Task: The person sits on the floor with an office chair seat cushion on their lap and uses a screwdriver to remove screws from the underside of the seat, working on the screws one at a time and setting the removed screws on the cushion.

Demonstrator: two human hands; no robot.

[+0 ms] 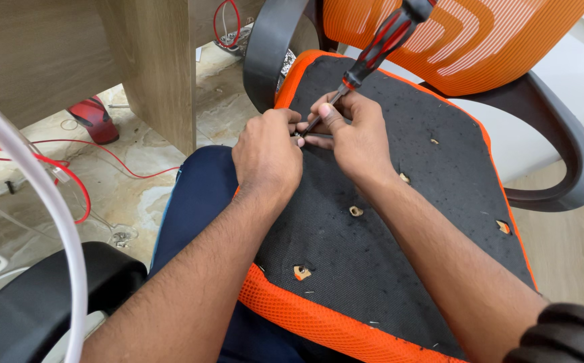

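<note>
Head view is showing me leaning over an upturned chair seat (386, 222), its black underside facing up and its orange edge resting across my lap. I am curling my left hand (268, 158) into a closed pinch near the upper middle of that underside, fingertips pressing together on something small right at the screwdriver's tip; what it is I cannot tell, since my fingers are hiding it. My right hand (352, 138) is closing around the metal shaft of the screwdriver (379, 47), thumb and fingers pinching it low down, close to the tip. The screwdriver is tilting up and away from me, its red and black handle sticking out above my knuckles toward the orange mesh backrest (480, 40). Both hands are touching each other at the fingertips, just over the fabric.

Several small holes (356, 211) are showing pale material through the black fabric, scattered nearer to me. A grey armrest (567, 168) is curving along the right side. Red wires (70, 168) are lying on the floor to my left, beside a wooden desk leg (161, 67).
</note>
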